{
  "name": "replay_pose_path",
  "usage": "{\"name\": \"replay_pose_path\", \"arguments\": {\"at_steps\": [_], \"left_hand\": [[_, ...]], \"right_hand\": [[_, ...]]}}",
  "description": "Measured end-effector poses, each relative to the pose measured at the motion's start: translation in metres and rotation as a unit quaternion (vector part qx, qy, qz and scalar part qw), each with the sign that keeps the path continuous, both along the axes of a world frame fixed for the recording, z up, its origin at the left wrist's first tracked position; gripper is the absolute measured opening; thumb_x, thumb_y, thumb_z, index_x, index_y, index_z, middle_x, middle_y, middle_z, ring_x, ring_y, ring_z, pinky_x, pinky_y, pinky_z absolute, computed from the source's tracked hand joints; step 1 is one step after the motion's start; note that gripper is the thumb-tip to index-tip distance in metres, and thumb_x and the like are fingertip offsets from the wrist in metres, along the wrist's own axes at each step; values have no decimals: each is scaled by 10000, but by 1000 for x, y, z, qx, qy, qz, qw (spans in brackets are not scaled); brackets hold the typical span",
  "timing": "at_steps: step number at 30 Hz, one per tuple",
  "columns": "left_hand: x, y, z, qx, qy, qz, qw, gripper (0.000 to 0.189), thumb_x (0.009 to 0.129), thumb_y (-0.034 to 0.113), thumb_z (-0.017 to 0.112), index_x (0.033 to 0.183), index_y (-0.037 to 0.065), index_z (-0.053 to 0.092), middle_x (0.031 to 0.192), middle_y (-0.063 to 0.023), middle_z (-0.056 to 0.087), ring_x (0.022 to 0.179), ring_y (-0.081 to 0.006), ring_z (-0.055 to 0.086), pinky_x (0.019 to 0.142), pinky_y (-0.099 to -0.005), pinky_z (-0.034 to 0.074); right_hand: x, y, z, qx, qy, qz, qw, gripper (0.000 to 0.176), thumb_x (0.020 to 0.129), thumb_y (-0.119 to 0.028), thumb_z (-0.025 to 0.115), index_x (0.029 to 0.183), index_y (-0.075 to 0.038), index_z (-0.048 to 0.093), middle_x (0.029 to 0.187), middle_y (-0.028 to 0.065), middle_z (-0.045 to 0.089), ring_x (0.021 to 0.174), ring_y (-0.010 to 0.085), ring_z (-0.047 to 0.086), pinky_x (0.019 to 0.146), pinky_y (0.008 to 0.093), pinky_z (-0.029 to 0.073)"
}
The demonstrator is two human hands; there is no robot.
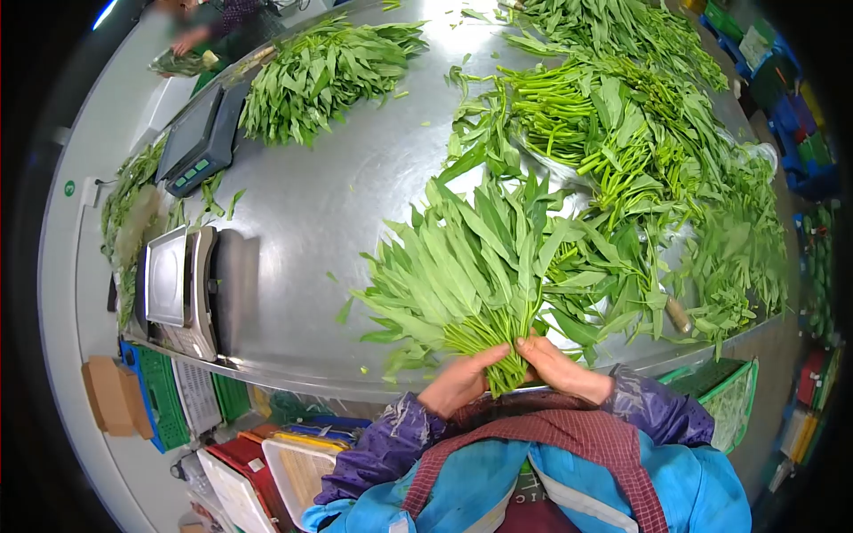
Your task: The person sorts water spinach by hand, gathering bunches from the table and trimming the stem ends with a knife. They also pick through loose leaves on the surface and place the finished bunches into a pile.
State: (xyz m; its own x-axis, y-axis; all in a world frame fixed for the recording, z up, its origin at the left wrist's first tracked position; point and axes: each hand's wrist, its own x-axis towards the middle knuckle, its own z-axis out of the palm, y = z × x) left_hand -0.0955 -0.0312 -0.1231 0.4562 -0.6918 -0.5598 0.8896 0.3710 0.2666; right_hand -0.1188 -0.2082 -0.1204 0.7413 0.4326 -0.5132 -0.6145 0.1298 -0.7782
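A bunch of water spinach is held by its stems close to my body, its long leaves fanning out away from me over the metal table. My left hand is closed round the left side of the stems, with the thumb across them. My right hand grips the stems from the other side, its fingers partly hidden. The cut stem ends point down toward my apron. Just right of the bunch, a large pile of water spinach spreads over the table, its leaves touching the held bunch.
On the table stand a silver scale and a dark scale. Another heap of greens lies at the back left. A brown cylindrical piece lies near the right front edge, above a green crate. Another person's hand shows far left.
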Motion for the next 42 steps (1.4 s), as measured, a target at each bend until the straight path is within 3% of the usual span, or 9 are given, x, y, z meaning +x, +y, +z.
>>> {"name": "replay_pose_path", "arguments": {"at_steps": [4, 7, 12, 22, 25, 28, 31, 35, 42], "left_hand": [[-5, 4, 13, 84, -146, -91, 982, 318, 882, 215, 540, 1109, -9, 542, 914, -86, 630, 721, -164, 602, 634, -280, 476], [-1, 5, 23, 187, -141, -162, 959, 328, 855, 197, 582, 1104, -17, 558, 1044, -60, 591, 896, -138, 538, 786, -256, 423], [-1, 6, 25, 233, -217, -93, 943, 332, 847, 219, 596, 1085, -11, 574, 1028, -58, 600, 893, -139, 535, 790, -265, 422], [10, 25, 11, 299, -298, -247, 872, 472, 914, 382, 453, 1199, 9, 499, 1172, -88, 527, 1027, -161, 484, 917, -266, 369], [20, 27, 33, 297, -174, -188, 920, 501, 934, 382, 395, 1244, -9, 447, 1230, -117, 481, 1077, -199, 468, 960, -282, 340], [17, 85, -163, 488, -458, -105, 736, 468, 941, 335, 381, 1227, -27, 456, 1252, -125, 468, 1079, -213, 475, 957, -296, 343], [47, 86, -95, 507, -451, -70, 731, 445, 920, 335, 409, 1182, -18, 482, 1205, -123, 495, 1040, -228, 492, 926, -310, 357], [70, 103, -86, 535, -473, -34, 699, 416, 893, 334, 446, 1122, -5, 518, 1143, -120, 531, 987, -248, 514, 883, -330, 375], [96, 140, -88, 603, -502, -14, 619, 366, 845, 333, 510, 1017, 17, 580, 1034, -116, 594, 895, -283, 553, 809, -363, 408]], "right_hand": [[2, -9, 5, -20, -13, 131, 991, 475, 964, -357, 309, 1015, 96, 442, 927, 163, 552, 601, 211, 626, 628, 254, 497], [-3, -1, 4, 148, 138, 28, 979, 462, 946, -396, 350, 1058, 51, 376, 988, 167, 492, 666, 234, 623, 539, 288, 537], [10, -2, 1, 120, 147, 82, 978, 469, 939, -428, 341, 1097, 12, 380, 969, 119, 510, 731, 228, 624, 533, 261, 536], [14, -10, 12, 90, 77, 119, 986, 525, 929, -437, 366, 1203, 6, 435, 1103, 159, 569, 756, 177, 601, 575, 229, 519], [18, -18, 9, 50, 39, 87, 994, 445, 928, -346, 428, 1190, 13, 457, 1054, 134, 587, 734, 130, 587, 578, 208, 513], [23, -19, 12, 32, 21, 43, 998, 361, 926, -261, 453, 1153, 17, 490, 986, 101, 597, 705, 98, 578, 553, 191, 505], [24, -19, 11, 12, 15, 16, 1000, 361, 922, -247, 457, 1155, 27, 483, 973, 77, 591, 684, 78, 550, 527, 188, 492], [26, -15, 30, -84, 33, 33, 995, 319, 906, -218, 474, 1109, 26, 507, 939, 63, 592, 676, 69, 542, 505, 188, 473], [22, -18, 14, -22, 20, -2, 1000, 276, 913, -186, 458, 1108, 3, 508, 932, 52, 592, 662, 66, 534, 515, 175, 464]]}}
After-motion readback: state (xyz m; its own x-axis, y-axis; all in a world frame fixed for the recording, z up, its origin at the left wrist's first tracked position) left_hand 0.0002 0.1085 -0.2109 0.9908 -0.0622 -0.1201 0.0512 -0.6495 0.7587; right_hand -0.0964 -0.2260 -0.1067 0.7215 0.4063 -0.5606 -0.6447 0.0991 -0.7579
